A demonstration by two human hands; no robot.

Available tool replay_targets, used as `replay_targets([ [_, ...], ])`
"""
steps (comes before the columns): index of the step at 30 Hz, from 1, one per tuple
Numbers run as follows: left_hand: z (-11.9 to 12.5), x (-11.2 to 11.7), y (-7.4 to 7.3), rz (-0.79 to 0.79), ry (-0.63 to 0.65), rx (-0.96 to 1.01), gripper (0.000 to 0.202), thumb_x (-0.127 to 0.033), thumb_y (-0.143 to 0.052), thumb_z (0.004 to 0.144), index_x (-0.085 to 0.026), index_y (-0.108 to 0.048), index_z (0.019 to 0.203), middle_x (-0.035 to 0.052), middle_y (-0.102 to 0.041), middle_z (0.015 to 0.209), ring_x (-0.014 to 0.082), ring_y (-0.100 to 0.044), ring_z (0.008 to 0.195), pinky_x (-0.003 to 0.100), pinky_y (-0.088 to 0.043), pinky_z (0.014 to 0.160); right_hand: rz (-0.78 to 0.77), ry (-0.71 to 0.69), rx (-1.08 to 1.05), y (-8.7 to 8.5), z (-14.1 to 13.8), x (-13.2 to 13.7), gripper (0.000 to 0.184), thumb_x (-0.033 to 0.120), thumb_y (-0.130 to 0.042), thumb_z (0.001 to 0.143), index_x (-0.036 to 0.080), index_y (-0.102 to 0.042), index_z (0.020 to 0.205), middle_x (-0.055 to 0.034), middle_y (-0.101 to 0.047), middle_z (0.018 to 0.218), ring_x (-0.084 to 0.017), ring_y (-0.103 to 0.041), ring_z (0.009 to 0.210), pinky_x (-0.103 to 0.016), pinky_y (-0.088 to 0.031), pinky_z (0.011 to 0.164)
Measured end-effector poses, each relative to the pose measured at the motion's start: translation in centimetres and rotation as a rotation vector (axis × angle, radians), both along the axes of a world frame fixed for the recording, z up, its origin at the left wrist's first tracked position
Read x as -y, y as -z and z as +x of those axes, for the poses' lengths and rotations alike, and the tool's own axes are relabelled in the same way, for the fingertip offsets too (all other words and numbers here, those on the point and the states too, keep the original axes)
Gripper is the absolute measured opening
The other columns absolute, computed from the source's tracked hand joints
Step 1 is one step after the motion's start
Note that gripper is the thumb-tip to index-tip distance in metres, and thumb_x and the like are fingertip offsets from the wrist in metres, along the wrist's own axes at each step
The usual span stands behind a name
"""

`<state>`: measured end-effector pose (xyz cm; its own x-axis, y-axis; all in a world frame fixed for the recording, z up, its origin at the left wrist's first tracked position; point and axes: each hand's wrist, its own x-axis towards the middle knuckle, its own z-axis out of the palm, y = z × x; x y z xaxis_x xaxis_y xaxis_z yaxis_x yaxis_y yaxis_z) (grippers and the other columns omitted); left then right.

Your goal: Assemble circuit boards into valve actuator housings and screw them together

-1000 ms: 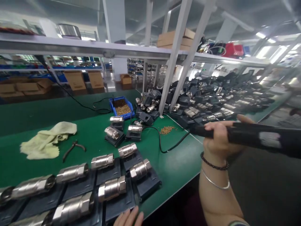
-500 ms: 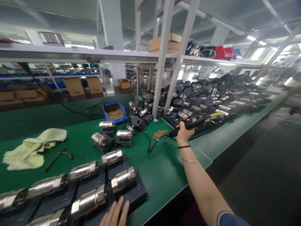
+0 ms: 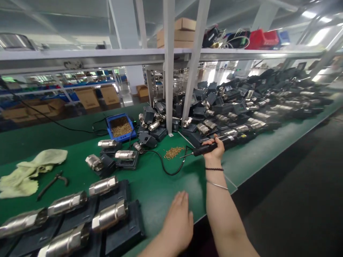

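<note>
My right hand (image 3: 215, 151) is wrapped around a black electric screwdriver (image 3: 200, 150) held low over the bench. Its thin bit points left, beside a small pile of brass-coloured screws (image 3: 173, 152). A black cord (image 3: 163, 167) loops over the green mat below it. Nearer to me, my left hand (image 3: 179, 217) is above the mat with its fingers stretched forward and nothing seen in it. To its left, metal cylindrical fittings (image 3: 109, 216) sit on dark housings (image 3: 131, 228) in rows. Several more such units (image 3: 125, 155) stand farther back.
A blue tray (image 3: 108, 126) of screws stands behind the units. Pliers (image 3: 50, 184) and a yellowish cloth (image 3: 34, 169) lie at left. White shelf posts (image 3: 168, 71) rise from the bench. A large heap of dark housings with fittings (image 3: 233, 103) stretches along the right.
My left hand has left the front housing and moved right over the mat. My right hand still holds the screwdriver, whose bit now shows near the screws. The view has shifted to the right.
</note>
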<state>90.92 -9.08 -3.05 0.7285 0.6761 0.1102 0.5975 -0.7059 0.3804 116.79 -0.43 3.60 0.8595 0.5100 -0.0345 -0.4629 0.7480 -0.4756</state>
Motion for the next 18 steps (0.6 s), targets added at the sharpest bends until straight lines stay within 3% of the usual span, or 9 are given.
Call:
replay_targets([
  [2, 4.9, -0.8, -0.7, -0.035, -0.271, -0.062, 0.065, -0.02, -0.059, 0.076, -0.004, -0.044, 0.137, 0.0192, -0.04, 0.145, 0.0315, -0.038, 0.135, 0.039, -0.038, 0.11, 0.043, -0.063, -0.035, 0.4, 0.9, 0.4, 0.014, 0.026, -0.056, 0.089, 0.014, -0.057, 0.082, 0.0089, -0.044, 0.057, -0.004, -0.041, 0.042, -0.017, -0.042, 0.044],
  [4, 8.0, -2.9, -0.7, -0.013, -0.391, -0.048, 0.068, -0.028, -0.054, 0.083, 0.003, -0.035, 0.14, 0.0248, -0.028, 0.15, 0.0348, -0.027, 0.14, 0.045, -0.03, 0.114, 0.088, -0.117, -0.05, 0.7, 1.6, 0.5, 0.011, 0.025, -0.059, 0.085, 0.015, -0.057, 0.083, 0.0096, -0.043, 0.056, -0.003, -0.04, 0.042, -0.016, -0.041, 0.044],
  [6, 9.7, -5.9, -0.4, 0.019, -0.48, -0.023, 0.073, -0.035, -0.05, 0.086, 0.008, -0.028, 0.141, 0.0288, -0.021, 0.151, 0.0373, -0.021, 0.141, 0.047, -0.025, 0.115, 0.133, -0.165, -0.047, 1.0, 2.1, 0.4, 0.012, 0.026, -0.064, 0.078, 0.017, -0.058, 0.084, 0.0108, -0.042, 0.057, -0.002, -0.04, 0.042, -0.015, -0.042, 0.045],
  [9, 10.8, -10.7, -0.1, 0.053, -0.614, 0.016, 0.08, -0.044, -0.047, 0.087, 0.011, -0.024, 0.14, 0.0356, -0.024, 0.147, 0.0426, -0.026, 0.138, 0.052, -0.026, 0.112, 0.191, -0.215, -0.026, 1.2, 2.5, 0.3, 0.022, 0.027, -0.069, 0.068, 0.021, -0.059, 0.086, 0.0124, -0.041, 0.057, -0.001, -0.04, 0.043, -0.014, -0.043, 0.046],
  [13, 12.4, -15.2, -0.7, 0.104, -0.662, 0.106, 0.079, -0.048, -0.043, 0.086, 0.014, -0.032, 0.133, 0.039, -0.039, 0.137, 0.045, -0.037, 0.132, 0.054, -0.03, 0.108, 0.241, -0.226, 0.008, 1.2, 2.6, 0.3, 0.027, 0.027, -0.072, 0.063, 0.023, -0.059, 0.086, 0.0124, -0.04, 0.057, -0.001, -0.039, 0.043, -0.014, -0.042, 0.044],
  [18, 16.3, -17.9, -0.8, 0.141, -0.494, 0.192, 0.078, -0.052, -0.049, 0.078, 0.011, -0.048, 0.124, 0.0336, -0.053, 0.126, 0.0454, -0.047, 0.122, 0.053, -0.036, 0.103, 0.277, -0.213, 0.014, 1.6, 3.0, -0.9, 0.029, 0.03, -0.076, 0.059, 0.02, -0.057, 0.079, 0.0118, -0.041, 0.056, 0.0, -0.038, 0.042, -0.014, -0.041, 0.045],
])
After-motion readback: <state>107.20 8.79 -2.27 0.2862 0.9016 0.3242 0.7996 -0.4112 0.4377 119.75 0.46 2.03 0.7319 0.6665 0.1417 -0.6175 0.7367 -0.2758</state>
